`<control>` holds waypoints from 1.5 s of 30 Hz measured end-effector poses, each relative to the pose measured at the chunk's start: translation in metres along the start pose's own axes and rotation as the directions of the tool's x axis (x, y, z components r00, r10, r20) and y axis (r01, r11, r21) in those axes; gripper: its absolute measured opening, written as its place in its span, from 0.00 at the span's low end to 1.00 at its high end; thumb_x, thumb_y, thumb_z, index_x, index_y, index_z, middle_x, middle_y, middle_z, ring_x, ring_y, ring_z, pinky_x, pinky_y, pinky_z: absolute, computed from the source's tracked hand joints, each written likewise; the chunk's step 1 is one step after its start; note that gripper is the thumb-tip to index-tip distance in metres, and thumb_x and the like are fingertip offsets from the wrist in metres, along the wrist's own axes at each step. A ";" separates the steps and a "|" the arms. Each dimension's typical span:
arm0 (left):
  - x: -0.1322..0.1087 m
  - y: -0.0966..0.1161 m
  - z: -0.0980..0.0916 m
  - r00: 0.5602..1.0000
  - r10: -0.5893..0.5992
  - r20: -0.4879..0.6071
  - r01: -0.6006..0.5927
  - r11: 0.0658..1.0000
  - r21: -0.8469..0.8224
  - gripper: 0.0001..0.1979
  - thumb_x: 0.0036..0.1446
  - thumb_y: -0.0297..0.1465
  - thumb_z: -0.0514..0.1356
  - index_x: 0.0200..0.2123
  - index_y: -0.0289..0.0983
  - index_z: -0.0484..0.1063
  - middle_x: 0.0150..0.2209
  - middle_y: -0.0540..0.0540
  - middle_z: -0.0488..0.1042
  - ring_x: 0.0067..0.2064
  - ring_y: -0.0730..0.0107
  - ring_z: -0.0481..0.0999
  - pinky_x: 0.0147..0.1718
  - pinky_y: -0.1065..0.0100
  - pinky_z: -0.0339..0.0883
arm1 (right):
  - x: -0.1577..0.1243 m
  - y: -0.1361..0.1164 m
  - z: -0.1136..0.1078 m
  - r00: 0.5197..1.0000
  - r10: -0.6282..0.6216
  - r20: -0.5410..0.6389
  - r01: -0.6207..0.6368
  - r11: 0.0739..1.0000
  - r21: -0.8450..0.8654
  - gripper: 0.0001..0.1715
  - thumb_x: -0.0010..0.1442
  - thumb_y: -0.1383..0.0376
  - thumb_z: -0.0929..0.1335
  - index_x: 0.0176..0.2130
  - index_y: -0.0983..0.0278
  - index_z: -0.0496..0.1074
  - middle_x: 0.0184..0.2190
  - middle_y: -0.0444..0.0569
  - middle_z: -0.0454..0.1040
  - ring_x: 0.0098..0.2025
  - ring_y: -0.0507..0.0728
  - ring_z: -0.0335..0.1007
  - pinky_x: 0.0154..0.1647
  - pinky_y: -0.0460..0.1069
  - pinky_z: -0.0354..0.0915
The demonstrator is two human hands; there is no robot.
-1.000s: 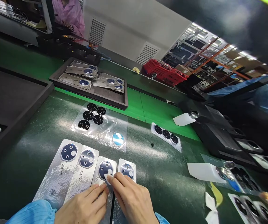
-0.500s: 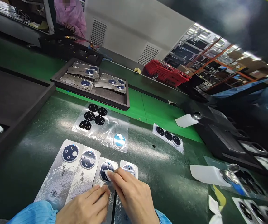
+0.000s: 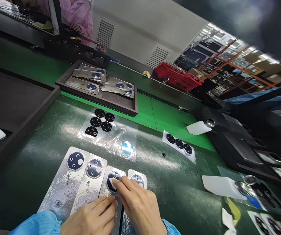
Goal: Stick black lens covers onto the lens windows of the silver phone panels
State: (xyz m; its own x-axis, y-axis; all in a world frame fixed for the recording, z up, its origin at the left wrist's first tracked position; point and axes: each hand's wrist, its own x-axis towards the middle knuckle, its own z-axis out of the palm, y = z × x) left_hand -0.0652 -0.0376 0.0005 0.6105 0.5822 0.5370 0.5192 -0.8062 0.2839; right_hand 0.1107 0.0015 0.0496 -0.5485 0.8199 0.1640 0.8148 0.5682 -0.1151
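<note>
Four silvery, film-covered phone back covers lie side by side, each with a dark camera plate at its top. My right hand (image 3: 141, 204) pinches a small white wipe (image 3: 112, 181) against the dark camera plate (image 3: 111, 186) of the third cover (image 3: 103, 191). Resting on that same cover's lower part is my left hand (image 3: 91, 217), its fingers stretched out and holding nothing. To the left are the first cover (image 3: 60, 186) and the second cover (image 3: 86, 189). My right hand partly hides the fourth cover (image 3: 143, 178).
Beyond the covers lies a clear sheet with black discs (image 3: 95, 122) and a blue disc (image 3: 127, 148). A tray (image 3: 96, 99) of covers stands behind it. To the right are a strip of black discs (image 3: 179, 143) and a white blade-like piece (image 3: 221, 186). A person in pink (image 3: 78, 18) is across the bench.
The whole view has shifted slightly, so things appear a little farther right. My right hand still presses the wipe on the third cover's camera plate; the left hand stays in place.
</note>
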 end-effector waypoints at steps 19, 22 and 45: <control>-0.004 -0.001 0.004 1.000 0.004 -0.003 -0.004 1.000 -0.002 0.15 0.70 0.25 0.49 0.40 0.32 0.76 0.46 0.45 0.79 0.52 0.65 0.77 0.56 0.65 0.68 | -0.001 0.000 0.002 0.999 0.016 -0.052 -0.017 1.000 -0.021 0.30 0.75 0.61 0.48 0.40 0.60 0.72 0.28 0.43 0.74 0.26 0.52 0.70 0.22 0.50 0.52; -0.003 0.000 0.002 1.000 -0.016 0.012 0.016 1.000 -0.004 0.14 0.70 0.25 0.50 0.41 0.32 0.76 0.45 0.46 0.80 0.52 0.65 0.77 0.57 0.66 0.68 | 0.000 0.000 0.002 0.998 0.024 -0.066 -0.024 1.000 0.001 0.30 0.75 0.60 0.48 0.40 0.60 0.72 0.27 0.43 0.75 0.25 0.51 0.71 0.22 0.49 0.51; -0.010 -0.016 -0.048 0.993 -0.108 0.052 0.098 0.982 0.160 0.13 0.69 0.25 0.51 0.48 0.27 0.74 0.47 0.39 0.80 0.51 0.60 0.79 0.52 0.63 0.74 | 0.037 -0.024 0.007 0.998 -0.036 -0.052 0.042 0.992 0.115 0.31 0.75 0.56 0.48 0.36 0.59 0.71 0.27 0.43 0.73 0.26 0.51 0.70 0.22 0.48 0.52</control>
State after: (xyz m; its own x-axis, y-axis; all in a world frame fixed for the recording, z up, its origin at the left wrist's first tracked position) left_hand -0.1082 -0.0357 0.0293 0.5809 0.6705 0.4616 0.6659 -0.7175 0.2043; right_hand 0.0695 0.0190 0.0513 -0.5673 0.7940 0.2186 0.7641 0.6065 -0.2198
